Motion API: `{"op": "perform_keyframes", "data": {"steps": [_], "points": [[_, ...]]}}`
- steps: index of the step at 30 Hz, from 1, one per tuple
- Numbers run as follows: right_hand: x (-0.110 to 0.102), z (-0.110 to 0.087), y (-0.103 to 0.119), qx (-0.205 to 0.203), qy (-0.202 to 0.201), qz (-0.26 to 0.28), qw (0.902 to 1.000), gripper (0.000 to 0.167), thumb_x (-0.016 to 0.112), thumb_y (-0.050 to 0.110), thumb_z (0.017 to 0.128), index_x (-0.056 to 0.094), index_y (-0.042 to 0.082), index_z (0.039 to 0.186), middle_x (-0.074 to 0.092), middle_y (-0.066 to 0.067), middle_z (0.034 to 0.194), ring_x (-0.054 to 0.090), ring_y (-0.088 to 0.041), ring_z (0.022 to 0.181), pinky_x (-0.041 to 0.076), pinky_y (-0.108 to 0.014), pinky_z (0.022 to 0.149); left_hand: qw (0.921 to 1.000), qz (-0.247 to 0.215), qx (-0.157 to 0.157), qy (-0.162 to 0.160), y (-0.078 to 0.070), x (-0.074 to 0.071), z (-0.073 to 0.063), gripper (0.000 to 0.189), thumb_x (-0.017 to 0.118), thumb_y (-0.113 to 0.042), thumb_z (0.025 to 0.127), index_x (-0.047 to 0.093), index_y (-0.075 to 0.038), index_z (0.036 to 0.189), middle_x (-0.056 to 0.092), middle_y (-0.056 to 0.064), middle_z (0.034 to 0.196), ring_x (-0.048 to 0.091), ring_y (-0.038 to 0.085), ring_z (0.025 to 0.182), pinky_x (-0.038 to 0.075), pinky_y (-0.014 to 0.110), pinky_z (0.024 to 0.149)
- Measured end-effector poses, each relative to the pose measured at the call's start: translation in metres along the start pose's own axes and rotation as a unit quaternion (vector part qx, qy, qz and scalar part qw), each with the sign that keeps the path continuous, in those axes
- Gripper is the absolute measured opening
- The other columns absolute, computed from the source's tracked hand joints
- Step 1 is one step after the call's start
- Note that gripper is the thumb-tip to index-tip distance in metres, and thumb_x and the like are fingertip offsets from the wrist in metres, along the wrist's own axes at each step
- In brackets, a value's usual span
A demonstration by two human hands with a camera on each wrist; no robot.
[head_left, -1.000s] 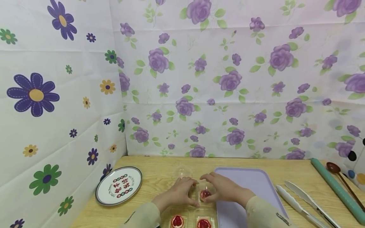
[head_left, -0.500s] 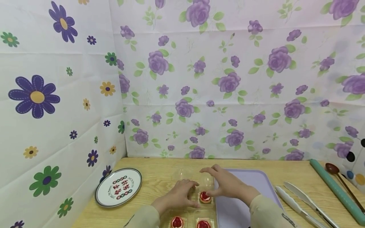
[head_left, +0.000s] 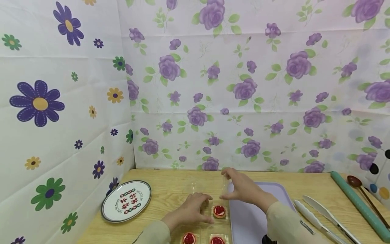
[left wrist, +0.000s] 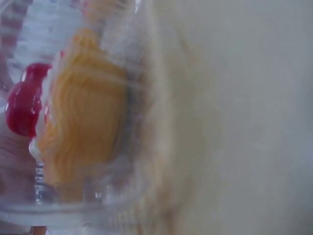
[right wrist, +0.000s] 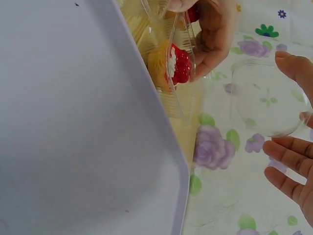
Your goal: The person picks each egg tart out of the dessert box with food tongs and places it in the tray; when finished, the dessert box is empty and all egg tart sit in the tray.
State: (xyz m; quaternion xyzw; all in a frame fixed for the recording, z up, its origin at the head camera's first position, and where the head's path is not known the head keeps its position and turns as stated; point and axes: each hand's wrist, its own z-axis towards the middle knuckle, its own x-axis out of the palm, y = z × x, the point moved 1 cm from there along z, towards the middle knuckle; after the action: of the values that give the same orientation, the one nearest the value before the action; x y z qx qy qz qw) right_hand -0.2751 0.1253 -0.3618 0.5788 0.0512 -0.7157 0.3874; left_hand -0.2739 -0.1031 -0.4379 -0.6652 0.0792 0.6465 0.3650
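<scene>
Now half-spread, right hand (head_left: 240,187) holds the clear plastic lid (right wrist: 266,98), newly lifted toward 12 o'clock, uncovering the round red-topped tart (head_left: 219,211); curled left hand (head_left: 189,208) grips its transparent box (right wrist: 170,105).

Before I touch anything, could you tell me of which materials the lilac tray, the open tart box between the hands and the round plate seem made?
Lilac tray: probably plastic, matte; even colour, moulded raised rim.
Open tart box: apparently clear plastic, glossy; its base is ribbed, and its lid is see-through.
Round plate: smooth, white, printed; perhaps glazed ceramic, though melamine could look similar.
</scene>
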Motion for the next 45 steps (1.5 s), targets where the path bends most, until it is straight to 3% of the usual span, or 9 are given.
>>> {"op": "perform_keyframes", "data": {"steps": [7,14,22,27,36,45], "points": [[0.009,0.01,-0.009,0.02,-0.005,0.013,0.9997,0.068,0.079,0.049,0.074,0.047,0.014,0.122,0.059,-0.006,0.118,0.059,-0.026,0.111,0.053,-0.045,0.086,1.0,-0.003,0.002,-0.003,0.002,0.001,0.0,0.074,0.074,-0.059,0.072,0.053,-0.019,0.131,0.061,-0.007,0.116,0.052,0.014,0.115,0.035,0.044,0.108],[0.02,0.017,-0.019,0.08,-0.021,0.023,0.9963,0.071,0.078,0.055,0.072,0.049,0.012,0.121,0.061,-0.013,0.12,0.061,-0.028,0.109,0.052,-0.047,0.086,1.0,0.007,0.004,-0.003,0.003,0.002,0.0,0.076,0.073,-0.062,0.072,0.053,-0.02,0.132,0.061,-0.007,0.117,0.052,0.015,0.117,0.036,0.043,0.108],[0.036,0.024,-0.037,0.13,-0.022,0.021,0.991,0.068,0.08,0.052,0.07,0.052,0.011,0.117,0.064,-0.011,0.116,0.064,-0.025,0.099,0.054,-0.041,0.076,1.0,0.007,0.002,-0.001,0.002,0.001,0.0,0.077,0.073,-0.062,0.071,0.053,-0.02,0.132,0.061,-0.006,0.118,0.052,0.014,0.116,0.037,0.043,0.107],[0.049,0.028,-0.046,0.154,-0.019,0.04,0.9871,0.068,0.081,0.05,0.07,0.052,0.01,0.116,0.065,-0.013,0.117,0.064,-0.026,0.101,0.054,-0.041,0.078,1.0,0.009,-0.003,0.001,0.003,0.001,0.001,0.077,0.074,-0.061,0.071,0.052,-0.02,0.132,0.061,-0.007,0.118,0.052,0.015,0.117,0.036,0.045,0.108],[0.061,0.032,-0.051,0.18,-0.012,0.059,0.9818,0.073,0.081,0.049,0.071,0.05,0.008,0.123,0.065,-0.014,0.117,0.063,-0.029,0.103,0.053,-0.046,0.083,0.9998,0.018,0.005,0.0,0.001,0.003,0.001,0.077,0.073,-0.062,0.072,0.052,-0.019,0.133,0.061,-0.008,0.118,0.052,0.013,0.115,0.038,0.041,0.106],[0.068,0.034,-0.055,0.173,0.004,0.072,0.9823,0.087,0.081,0.045,0.071,0.044,0.002,0.137,0.058,-0.017,0.132,0.057,-0.037,0.118,0.047,-0.054,0.097,0.9996,0.028,0.004,-0.002,0.003,0.003,0.0,0.076,0.072,-0.063,0.072,0.052,-0.02,0.132,0.061,-0.009,0.116,0.051,0.011,0.114,0.039,0.039,0.105]]}}
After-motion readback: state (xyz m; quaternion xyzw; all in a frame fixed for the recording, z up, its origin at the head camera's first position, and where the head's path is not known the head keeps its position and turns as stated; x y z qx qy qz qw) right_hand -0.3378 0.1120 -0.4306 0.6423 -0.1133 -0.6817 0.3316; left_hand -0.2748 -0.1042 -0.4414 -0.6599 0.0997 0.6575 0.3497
